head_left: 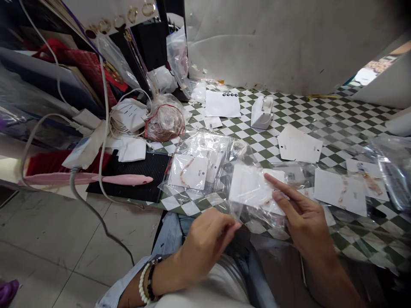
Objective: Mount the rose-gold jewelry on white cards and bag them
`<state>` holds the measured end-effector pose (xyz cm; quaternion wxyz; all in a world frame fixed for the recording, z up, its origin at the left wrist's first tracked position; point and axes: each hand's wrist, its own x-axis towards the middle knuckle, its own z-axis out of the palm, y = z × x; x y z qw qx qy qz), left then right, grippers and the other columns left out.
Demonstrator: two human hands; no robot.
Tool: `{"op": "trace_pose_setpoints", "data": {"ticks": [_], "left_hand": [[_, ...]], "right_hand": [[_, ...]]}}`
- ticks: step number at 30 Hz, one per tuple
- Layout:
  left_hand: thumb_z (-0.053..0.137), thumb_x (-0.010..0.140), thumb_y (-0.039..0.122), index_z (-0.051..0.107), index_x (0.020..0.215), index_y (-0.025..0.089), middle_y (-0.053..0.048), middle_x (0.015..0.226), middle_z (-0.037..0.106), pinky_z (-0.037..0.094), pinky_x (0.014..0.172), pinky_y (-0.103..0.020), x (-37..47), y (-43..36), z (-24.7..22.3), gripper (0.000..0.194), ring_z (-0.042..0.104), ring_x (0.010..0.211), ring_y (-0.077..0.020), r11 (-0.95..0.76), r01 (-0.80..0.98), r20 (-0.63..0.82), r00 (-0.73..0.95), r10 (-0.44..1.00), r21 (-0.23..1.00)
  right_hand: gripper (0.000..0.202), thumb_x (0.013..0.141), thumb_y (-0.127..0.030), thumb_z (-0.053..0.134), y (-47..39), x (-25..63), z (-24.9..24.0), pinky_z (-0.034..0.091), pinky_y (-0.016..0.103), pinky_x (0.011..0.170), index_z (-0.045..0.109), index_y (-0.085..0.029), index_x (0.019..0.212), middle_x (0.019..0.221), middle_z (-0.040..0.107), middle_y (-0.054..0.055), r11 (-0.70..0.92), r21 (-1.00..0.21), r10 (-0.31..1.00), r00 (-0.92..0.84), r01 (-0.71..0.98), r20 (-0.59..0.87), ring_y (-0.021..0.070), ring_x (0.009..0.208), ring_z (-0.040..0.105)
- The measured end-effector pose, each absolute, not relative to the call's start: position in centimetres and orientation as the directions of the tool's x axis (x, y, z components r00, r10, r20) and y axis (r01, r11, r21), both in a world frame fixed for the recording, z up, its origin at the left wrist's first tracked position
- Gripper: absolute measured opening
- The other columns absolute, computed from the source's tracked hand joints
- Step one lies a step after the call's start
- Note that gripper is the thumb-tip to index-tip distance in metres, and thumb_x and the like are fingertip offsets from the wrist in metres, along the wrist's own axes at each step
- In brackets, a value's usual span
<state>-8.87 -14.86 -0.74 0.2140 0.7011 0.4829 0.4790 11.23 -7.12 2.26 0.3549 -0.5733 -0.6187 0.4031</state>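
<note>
My left hand (208, 239), with beaded bracelets at the wrist, is closed at the table's front edge. Its thumb and fingertips pinch together near the lower corner of a clear bag; whatever they hold is too small to make out. The fingers of my right hand (298, 209) are wrapped on the right side of a white card in clear plastic (247, 184). Left of that bag lies a stack of bagged cards, the top one a white card with a thin gold-coloured chain (192, 171). More bagged chain cards (340, 190) lie right of my right hand.
A white tape dispenser (261, 113), a blank card (300, 143) and a white paper (222, 104) lie farther back on the checkered table. At left are a pink-handled brush (125, 179), a power strip (85, 145), cables and a black ridged mat (141, 171).
</note>
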Motion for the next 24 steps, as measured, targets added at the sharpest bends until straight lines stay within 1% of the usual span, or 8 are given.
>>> {"op": "trace_pose_setpoints", "data": {"ticks": [3,6,8,11,15,18,21,24], "left_hand": [[0.057,0.096,0.012,0.057,0.091,0.015,0.001,0.067,0.059,0.042,0.058,-0.023,-8.2,-14.6,-0.3,0.006,0.049,0.06,-0.0112,-0.539,0.527,0.562,0.134,0.816,0.657],[0.062,0.092,0.012,0.059,0.091,0.015,-0.003,0.07,0.063,0.048,0.063,-0.027,-7.5,-13.8,0.8,0.005,0.055,0.067,-0.0154,-0.496,0.688,0.655,0.04,0.755,0.53],[0.061,0.092,0.012,0.059,0.093,0.015,-0.011,0.091,0.071,0.054,0.075,-0.033,-7.1,-13.1,1.5,0.003,0.065,0.086,-0.0211,-0.44,0.754,0.677,-0.009,0.736,0.488],[0.055,0.094,0.01,0.056,0.098,0.014,-0.016,0.115,0.072,0.057,0.092,-0.037,-6.8,-12.6,1.9,0.006,0.068,0.109,-0.0229,-0.427,0.739,0.667,-0.041,0.744,0.521],[0.051,0.096,0.007,0.054,0.101,0.011,-0.021,0.114,0.072,0.057,0.101,-0.034,-6.7,-13.1,1.4,0.007,0.067,0.116,-0.0222,-0.549,0.627,0.703,0.004,0.711,0.553],[0.047,0.098,0.009,0.052,0.098,0.009,-0.028,0.116,0.069,0.054,0.106,-0.043,-6.9,-13.4,1.2,0.005,0.063,0.122,-0.0281,-0.607,0.609,0.724,0.077,0.686,0.511],[0.045,0.099,0.01,0.05,0.103,0.01,-0.027,0.118,0.068,0.05,0.109,-0.05,-7.0,-13.2,1.2,0.006,0.059,0.126,-0.0288,-0.538,0.619,0.673,0.021,0.74,0.572],[0.043,0.1,0.01,0.048,0.108,0.013,-0.027,0.123,0.066,0.051,0.109,-0.046,-6.8,-12.7,0.9,0.01,0.057,0.129,-0.026,-0.579,0.509,0.668,0.01,0.744,0.637]], "right_hand": [[0.047,0.091,-0.044,0.064,-6.9,11.0,1.7,0.056,0.023,0.066,0.061,-0.03,0.136,0.106,0.072,0.004,-0.104,-0.925,0.99,-0.048,0.366,-0.13,0.0139,0.08,0.064],[0.052,0.09,-0.046,0.064,-7.1,11.6,2.1,0.051,0.023,0.062,0.059,-0.029,0.139,0.08,0.066,0.002,-0.183,-0.947,0.927,-0.275,0.263,-0.256,0.011,0.067,0.054],[0.057,0.092,-0.046,0.06,-7.1,11.9,2.7,0.046,0.023,0.057,0.053,-0.024,0.144,0.062,0.053,-0.001,-0.265,-0.938,0.849,-0.408,0.222,-0.337,0.0105,0.059,0.047],[0.06,0.094,-0.043,0.056,-6.6,11.8,3.5,0.038,0.024,0.052,0.049,-0.018,0.147,0.055,0.041,-0.004,-0.313,-0.918,0.802,-0.45,0.244,-0.393,0.0097,0.052,0.039],[0.062,0.093,-0.047,0.058,-5.7,10.7,3.0,0.032,0.022,0.048,0.049,-0.019,0.148,0.054,0.038,-0.005,-0.302,-0.927,0.845,-0.386,0.224,-0.369,0.0089,0.05,0.035],[0.066,0.093,-0.052,0.056,-5.5,10.4,1.7,0.03,0.02,0.044,0.046,-0.02,0.149,0.054,0.038,-0.006,-0.282,-0.936,0.85,-0.398,0.208,-0.345,0.0085,0.048,0.033],[0.061,0.093,-0.056,0.054,-5.7,10.7,0.8,0.028,0.02,0.042,0.056,-0.017,0.14,0.052,0.037,-0.006,-0.233,-0.932,0.738,-0.574,0.278,-0.355,0.0076,0.045,0.032],[0.054,0.092,-0.058,0.054,-5.7,10.0,0.9,0.03,0.02,0.04,0.068,-0.016,0.124,0.051,0.039,-0.005,-0.141,-0.928,0.697,-0.632,0.345,-0.341,0.007,0.043,0.033]]}}
